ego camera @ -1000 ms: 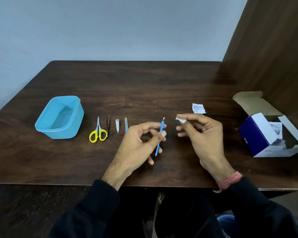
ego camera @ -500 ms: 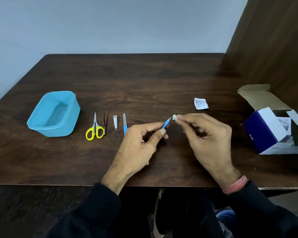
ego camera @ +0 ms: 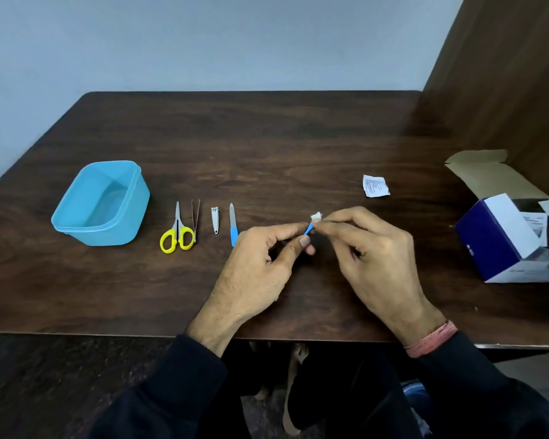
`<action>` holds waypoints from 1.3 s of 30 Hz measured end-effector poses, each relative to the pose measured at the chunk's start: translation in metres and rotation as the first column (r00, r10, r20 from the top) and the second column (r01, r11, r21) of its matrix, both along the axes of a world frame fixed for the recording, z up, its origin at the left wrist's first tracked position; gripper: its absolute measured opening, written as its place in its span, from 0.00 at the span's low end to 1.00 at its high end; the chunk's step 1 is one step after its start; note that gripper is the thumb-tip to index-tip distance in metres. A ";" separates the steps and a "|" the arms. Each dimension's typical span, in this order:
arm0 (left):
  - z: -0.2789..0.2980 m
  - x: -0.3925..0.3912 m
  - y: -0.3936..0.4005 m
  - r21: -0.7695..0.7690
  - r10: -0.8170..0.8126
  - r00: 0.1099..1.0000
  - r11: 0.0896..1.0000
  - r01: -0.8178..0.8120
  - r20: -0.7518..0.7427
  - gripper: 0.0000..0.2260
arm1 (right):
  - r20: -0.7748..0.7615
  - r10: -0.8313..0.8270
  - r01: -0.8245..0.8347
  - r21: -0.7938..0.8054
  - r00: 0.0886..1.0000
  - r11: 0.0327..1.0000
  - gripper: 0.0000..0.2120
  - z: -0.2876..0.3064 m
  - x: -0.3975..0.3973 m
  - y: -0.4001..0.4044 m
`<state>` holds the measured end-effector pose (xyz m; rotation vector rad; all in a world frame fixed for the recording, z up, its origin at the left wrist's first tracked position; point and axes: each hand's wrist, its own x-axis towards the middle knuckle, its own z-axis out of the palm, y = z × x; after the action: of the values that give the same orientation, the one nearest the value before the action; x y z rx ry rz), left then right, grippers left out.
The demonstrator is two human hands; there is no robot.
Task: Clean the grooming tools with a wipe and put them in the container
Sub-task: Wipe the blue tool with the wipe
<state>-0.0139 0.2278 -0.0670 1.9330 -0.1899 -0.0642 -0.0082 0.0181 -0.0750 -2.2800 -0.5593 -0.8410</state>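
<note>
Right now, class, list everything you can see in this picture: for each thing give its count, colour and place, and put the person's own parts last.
container: 1, light blue, open, left on table
scissors: 1, yellow handles, right of container
tweezers: 1, metal, beside scissors
nail clipper: 1, silver, right of tweezers
nail file: 1, blue handle, right of clipper
blue-handled tool: 1, pinched in left hand
wipe: 1, white, pinched on the tool's tip
torn sachet: 1, white, printed, behind the hands
box: 1, navy and white, open, far right
table: 1, dark wood
left hand: 1, holds tool
right hand: 1, holds wipe
</note>
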 end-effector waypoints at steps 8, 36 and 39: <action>-0.001 0.000 0.001 0.032 -0.001 1.000 0.999 0.001 0.004 0.11 | -0.021 -0.026 0.027 0.035 0.999 0.999 0.09 0.000 0.002 0.000; -0.003 0.002 0.001 0.036 -0.015 0.998 0.999 0.013 0.063 0.10 | -0.040 -0.048 0.050 0.066 0.998 0.997 0.10 0.004 0.001 -0.003; -0.002 0.001 0.001 0.050 -0.018 0.996 0.999 0.014 0.082 0.10 | -0.037 -0.012 0.013 0.039 0.999 0.999 0.11 0.004 0.001 -0.002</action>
<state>-0.0132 0.2291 -0.0694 1.9846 -0.2613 0.0003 -0.0074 0.0158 -0.0709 -2.2609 -0.5086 -0.8078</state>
